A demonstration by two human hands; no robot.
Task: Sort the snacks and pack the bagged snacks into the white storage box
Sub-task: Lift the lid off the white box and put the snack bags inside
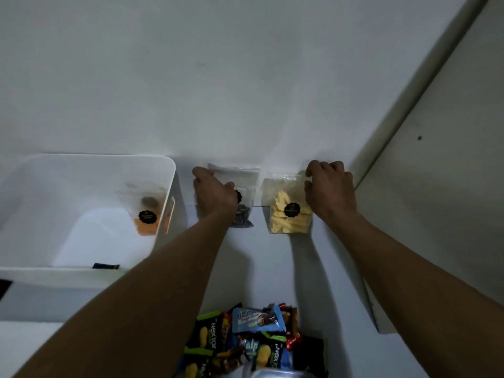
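Note:
A white storage box (169,192) stands at the left, with a clear bag of orange snacks (148,214) leaning inside its right wall. Right of the box, against the wall, stands a clear bag of dark snacks (244,211); my left hand (215,195) is closed on its top left edge. Further right stands a clear bag of yellow sticks (286,211) with a black round sticker. My right hand (330,189) grips that bag's upper right corner.
A pile of small wrapped snacks (253,342) in black, green and blue packets lies near me at the bottom centre. A dark packet (106,266) lies in the box by its near wall. A white wall rises behind; a beige panel (436,186) stands at the right.

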